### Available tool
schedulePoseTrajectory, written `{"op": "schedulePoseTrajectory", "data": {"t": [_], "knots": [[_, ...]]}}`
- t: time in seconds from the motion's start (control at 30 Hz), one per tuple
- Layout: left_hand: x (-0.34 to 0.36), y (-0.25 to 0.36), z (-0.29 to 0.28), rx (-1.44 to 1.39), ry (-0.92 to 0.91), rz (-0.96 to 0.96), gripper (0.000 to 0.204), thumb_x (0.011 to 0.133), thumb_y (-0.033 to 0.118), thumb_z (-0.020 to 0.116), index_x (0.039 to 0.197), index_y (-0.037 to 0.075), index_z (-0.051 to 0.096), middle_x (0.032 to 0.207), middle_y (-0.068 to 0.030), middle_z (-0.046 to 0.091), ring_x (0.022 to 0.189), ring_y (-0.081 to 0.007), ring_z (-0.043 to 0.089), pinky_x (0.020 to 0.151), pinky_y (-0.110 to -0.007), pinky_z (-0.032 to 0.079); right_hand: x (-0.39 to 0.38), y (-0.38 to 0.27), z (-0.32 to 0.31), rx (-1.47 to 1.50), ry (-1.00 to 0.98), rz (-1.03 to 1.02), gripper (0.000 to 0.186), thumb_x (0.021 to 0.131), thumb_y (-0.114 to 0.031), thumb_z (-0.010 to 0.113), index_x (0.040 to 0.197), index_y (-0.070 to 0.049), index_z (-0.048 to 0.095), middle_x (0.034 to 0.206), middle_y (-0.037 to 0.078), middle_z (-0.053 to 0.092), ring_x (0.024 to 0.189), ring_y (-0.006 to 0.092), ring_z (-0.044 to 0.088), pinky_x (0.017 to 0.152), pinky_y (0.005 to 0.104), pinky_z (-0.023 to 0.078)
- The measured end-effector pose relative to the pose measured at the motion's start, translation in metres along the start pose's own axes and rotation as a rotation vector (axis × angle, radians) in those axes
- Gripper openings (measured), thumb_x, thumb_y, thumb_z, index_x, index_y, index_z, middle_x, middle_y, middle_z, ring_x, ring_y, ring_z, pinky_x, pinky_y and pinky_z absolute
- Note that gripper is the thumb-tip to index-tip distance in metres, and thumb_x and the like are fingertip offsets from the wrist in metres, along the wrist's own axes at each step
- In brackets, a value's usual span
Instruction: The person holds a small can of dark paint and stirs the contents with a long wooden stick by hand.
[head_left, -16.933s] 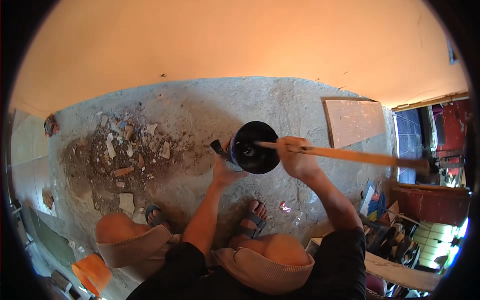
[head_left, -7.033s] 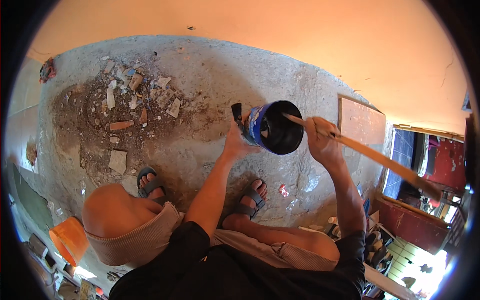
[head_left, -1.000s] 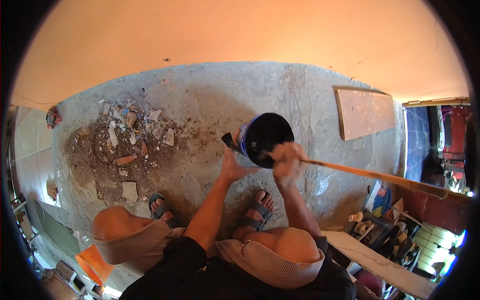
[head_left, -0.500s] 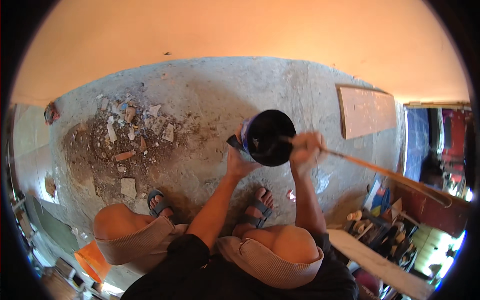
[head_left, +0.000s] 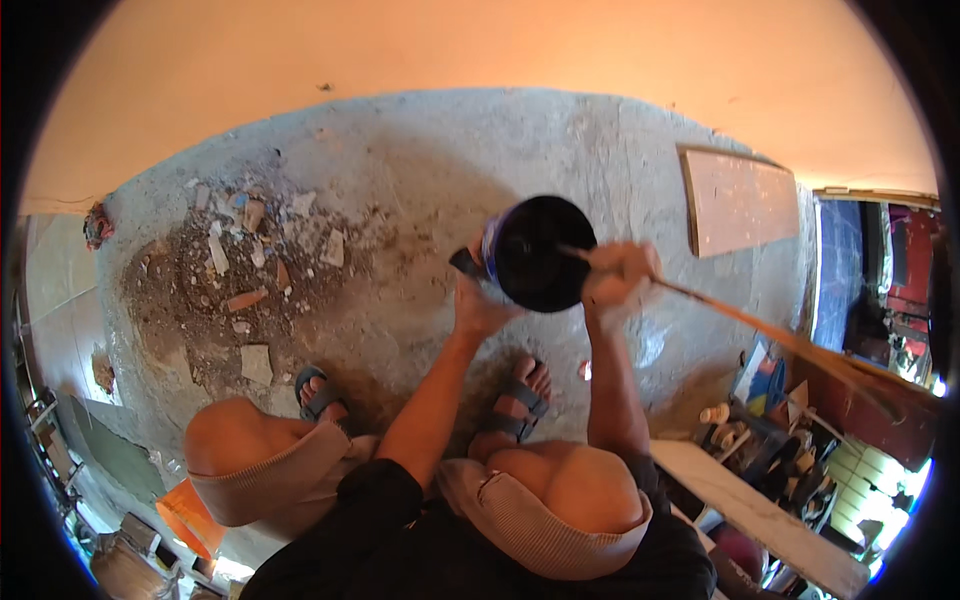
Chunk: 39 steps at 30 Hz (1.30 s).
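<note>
A can (head_left: 540, 265) with a black inside and a blue-and-white outer side is held tilted toward me, above the concrete floor. My left hand (head_left: 482, 305) wraps its left side and underside; some of its fingers are hidden behind the can. By those fingers a small black flat piece (head_left: 464, 263) sticks out, its kind unclear. My right hand (head_left: 620, 278), a little blurred, is closed round a long thin wooden stick (head_left: 735, 312). One end of the stick reaches into the can's mouth, while the other slants far out to the right. What lies in the can is too dark to make out.
Rubble and dirt (head_left: 250, 260) lie on the floor at left, before an orange wall (head_left: 480, 45). A brown board (head_left: 742, 203) rests at the far right. Near right are a long plank (head_left: 755, 510) and a heap of tools and scraps (head_left: 775, 445). An orange bucket (head_left: 190, 515) stands near left.
The can and both hands sit slightly higher in the picture as the view shifts. My right hand has moved a little rightward against the can, with the stick still in it.
</note>
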<state>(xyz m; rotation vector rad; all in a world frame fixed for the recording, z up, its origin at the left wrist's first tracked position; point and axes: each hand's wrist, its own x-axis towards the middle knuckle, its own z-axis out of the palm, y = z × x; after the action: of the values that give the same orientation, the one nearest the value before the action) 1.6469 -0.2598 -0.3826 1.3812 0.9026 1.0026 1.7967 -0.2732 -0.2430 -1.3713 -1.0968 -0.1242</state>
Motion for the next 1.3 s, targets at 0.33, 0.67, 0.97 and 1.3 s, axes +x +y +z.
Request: {"op": "schedulePoseTrajectory", "data": {"t": [0.33, 0.67, 0.97, 1.3], "knots": [[0.003, 0.003, -0.003, 0.069, 0.007, 0.004, 0.12, 0.052, 0.018, 0.1, 0.149, 0.0, 0.032, 0.141, -0.0132, 0.053, 0.13, -0.0229, 0.051, 0.11, -0.039, 0.04, -0.029, -0.003, -0.012, 0.032, 0.041, 0.161, 0.04, 0.1, -0.02, 0.038, 0.062, -0.011, 0.032, 0.054, 0.003, 0.04, 0.05, 0.0137, 0.038, 0.049, 0.0314, 0.034], [0.003, 0.007, -0.002, 0.096, 0.04, -0.018, 0.121, 0.044, 0.017, 0.1, 0.147, 0.006, 0.038, 0.138, -0.0138, 0.053, 0.127, -0.0285, 0.053, 0.107, -0.039, 0.043, -0.02, 0.021, -0.02, 0.031, 0.05, 0.094, 0.034, 0.096, -0.014, 0.04, 0.063, -0.009, 0.036, 0.057, 0.003, 0.041, 0.049, 0.0142, 0.038, 0.05, 0.0305, 0.033], [0.003, 0.013, -0.01, -0.107, 0.024, -0.081, 0.117, 0.052, 0.02, 0.1, 0.148, 0.002, 0.036, 0.138, -0.0121, 0.054, 0.127, -0.0228, 0.054, 0.107, -0.039, 0.043, -0.015, -0.005, 0.011, 0.107, -0.165, 0.216, 0.036, 0.1, -0.012, 0.045, 0.065, -0.005, 0.039, 0.064, 0.006, 0.048, 0.057, 0.0129, 0.044, 0.053, 0.0314, 0.038], [0.009, 0.016, -0.018, -0.107, -0.046, -0.037, 0.119, 0.05, 0.019, 0.1, 0.149, 0.006, 0.036, 0.138, -0.01, 0.055, 0.127, -0.022, 0.054, 0.103, -0.038, 0.046, 0.003, -0.028, 0.04, 0.391, -0.277, 0.43, 0.03, 0.101, -0.007, 0.043, 0.072, -0.005, 0.04, 0.07, 0.002, 0.046, 0.065, 0.0092, 0.038, 0.059, 0.0289, 0.034]]}}
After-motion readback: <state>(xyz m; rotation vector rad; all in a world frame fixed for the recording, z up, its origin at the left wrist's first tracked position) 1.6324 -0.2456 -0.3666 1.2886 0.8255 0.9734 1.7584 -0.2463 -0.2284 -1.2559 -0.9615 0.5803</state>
